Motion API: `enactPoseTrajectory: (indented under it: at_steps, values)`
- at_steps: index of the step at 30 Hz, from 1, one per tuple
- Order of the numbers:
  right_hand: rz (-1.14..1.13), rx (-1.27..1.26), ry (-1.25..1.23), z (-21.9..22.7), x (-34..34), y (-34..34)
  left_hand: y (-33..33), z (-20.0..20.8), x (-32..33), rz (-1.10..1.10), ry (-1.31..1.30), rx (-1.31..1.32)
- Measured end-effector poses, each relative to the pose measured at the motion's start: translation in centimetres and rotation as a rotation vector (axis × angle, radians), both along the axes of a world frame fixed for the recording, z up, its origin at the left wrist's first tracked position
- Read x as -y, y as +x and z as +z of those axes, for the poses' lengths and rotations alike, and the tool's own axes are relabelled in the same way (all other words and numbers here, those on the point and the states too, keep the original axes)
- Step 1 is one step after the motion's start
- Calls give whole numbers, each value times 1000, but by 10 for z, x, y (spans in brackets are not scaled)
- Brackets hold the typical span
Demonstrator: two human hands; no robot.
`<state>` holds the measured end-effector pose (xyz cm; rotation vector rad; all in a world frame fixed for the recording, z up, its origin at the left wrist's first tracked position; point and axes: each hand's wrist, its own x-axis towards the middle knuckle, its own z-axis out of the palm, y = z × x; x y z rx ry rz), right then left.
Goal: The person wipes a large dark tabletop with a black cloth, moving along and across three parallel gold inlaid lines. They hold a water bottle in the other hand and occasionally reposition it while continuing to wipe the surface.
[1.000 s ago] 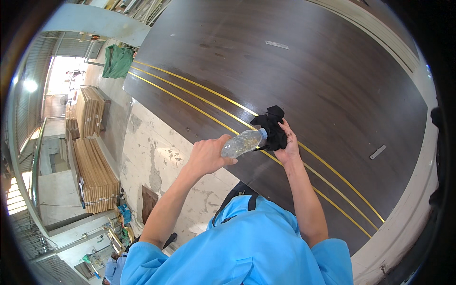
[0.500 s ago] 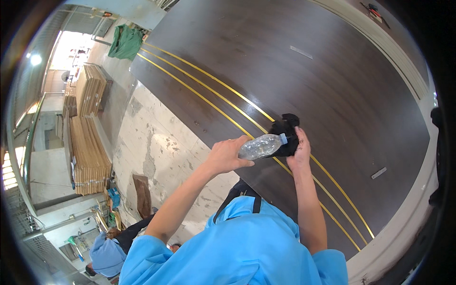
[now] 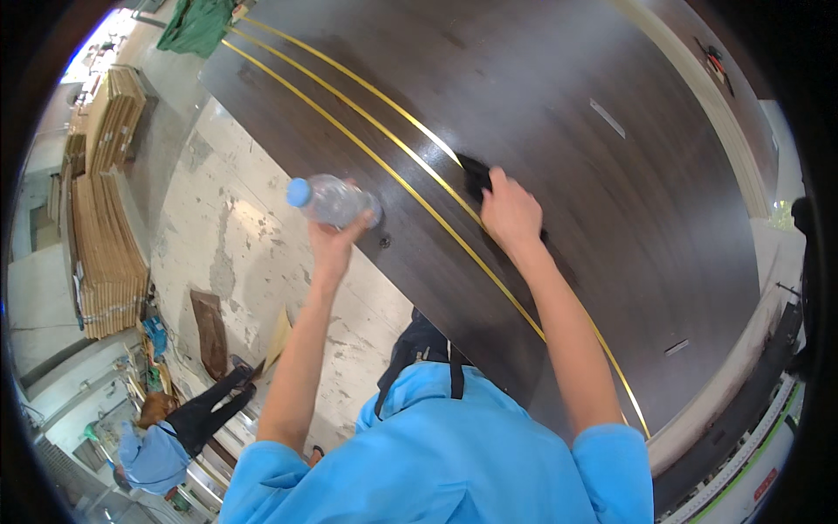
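Observation:
A clear plastic bottle point(image 3: 336, 201) with a light blue cap is tilted on its side above the panel's near left edge. My left hand point(image 3: 333, 240) is closed around it near its base. Over the dark brown wood-grain panel point(image 3: 559, 201), my right hand point(image 3: 512, 210) grips a black cloth point(image 3: 474, 177). The cloth lies against the surface by the yellow strips point(image 3: 410, 155), three of which run along the panel. Part of the cloth is hidden under my fingers.
Small metallic strips point(image 3: 607, 119) lie on the panel, another near its right side. A tool with red handles point(image 3: 716, 61) rests beyond the far right edge. Stacked brown boards point(image 3: 109, 253) stand at the left. A person in blue point(image 3: 153, 454) is at the lower left.
My left hand has swung the bottle left, away from the cloth, and its cap now points left. My right hand has brought the cloth down onto the panel, further left and away from me.

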<state>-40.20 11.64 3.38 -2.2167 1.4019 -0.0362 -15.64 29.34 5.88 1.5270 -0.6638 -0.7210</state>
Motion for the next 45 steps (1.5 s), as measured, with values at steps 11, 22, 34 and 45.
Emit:
enactPoseTrajectory:
  at_steps: [11, 22, 34, 45]
  values:
    - [-188, -406, 213, 29, -51, -111, 60, -72, 34, 85, 14, 165]
    - [-218, -132, 115, 25, -17, -23, 57, -71, 33, 62, 30, 325]
    - [-322, -198, 319, 23, 26, -20, 56, -78, 35, 91, 0, 420]
    - [-265, -230, 309, 24, 27, -26, 55, -81, 34, 98, -17, 370]
